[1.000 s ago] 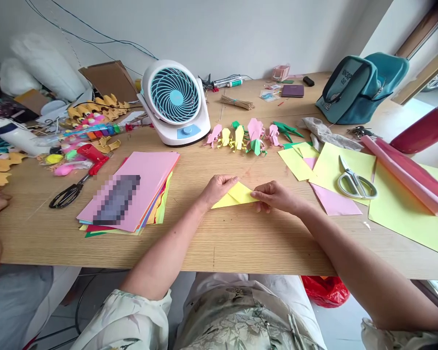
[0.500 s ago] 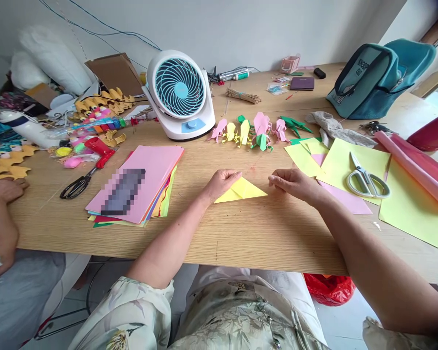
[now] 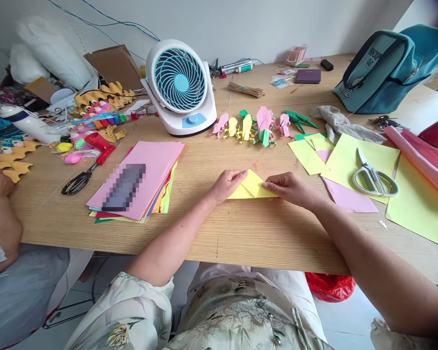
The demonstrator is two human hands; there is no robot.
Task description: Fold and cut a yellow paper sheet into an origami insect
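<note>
A folded sheet of yellow paper (image 3: 251,184) is held low over the wooden table, its long straight edge toward me. My left hand (image 3: 229,185) pinches its left side between thumb and fingers. On the right side, my right hand (image 3: 289,188) grips the paper's corner, thumb on top. Folded layers meet in the middle of the paper. Beyond my hands stands a row of small folded paper figures, among them a yellow figure (image 3: 246,128), a pink figure (image 3: 264,118) and a green figure (image 3: 264,137).
At left lies a stack of coloured paper (image 3: 156,167) near black-handled scissors (image 3: 76,183). A white fan (image 3: 182,126) stands behind. Grey-handled scissors (image 3: 375,182) rest on yellow sheets (image 3: 419,214) at right, near a teal bag (image 3: 375,73). Another person's arm (image 3: 2,209) rests at far left.
My right hand has moved left and taken hold of the yellow paper's right corner. The paper, a pointed triangle before, now has its right end folded inward. The view has shifted slightly.
</note>
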